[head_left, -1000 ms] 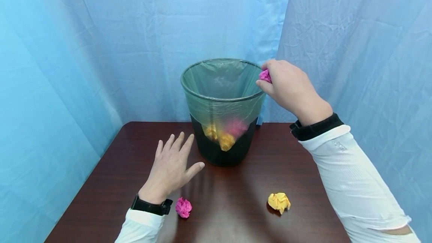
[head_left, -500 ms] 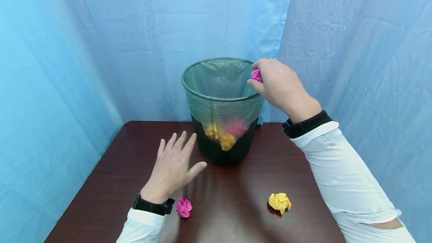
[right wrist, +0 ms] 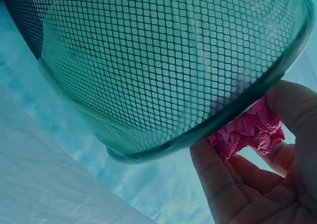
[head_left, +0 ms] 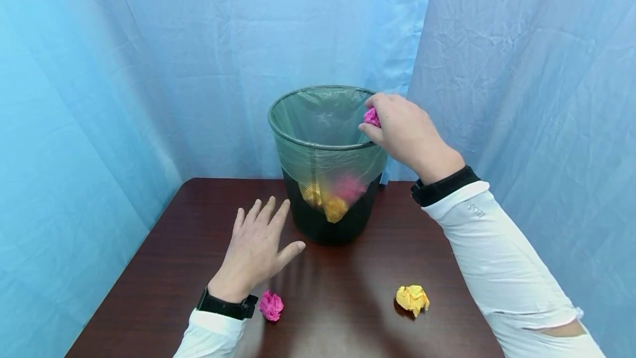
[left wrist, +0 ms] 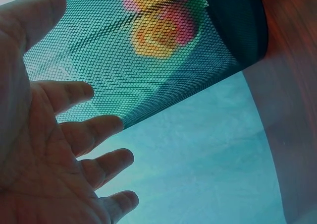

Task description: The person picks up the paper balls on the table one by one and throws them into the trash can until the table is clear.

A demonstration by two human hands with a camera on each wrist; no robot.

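My right hand pinches a crumpled pink paper ball at the right side of the bin's rim, thumb and fingers round it. The mesh waste bin is lined with a translucent green bag and stands upright on the table. Through its mesh, yellow and pink paper balls show at the bottom. My left hand is held with straight, spread fingers in front and left of the bin, holding nothing. By its wrist lies another pink paper ball.
A crumpled yellow paper ball lies on the dark wooden table, to the right near the front. Pale blue cloth curtains hang behind the table and along both sides.
My right hand has moved left with the pink paper ball, from beside the rim to over its right edge, and dipped slightly. The left hand has barely shifted.
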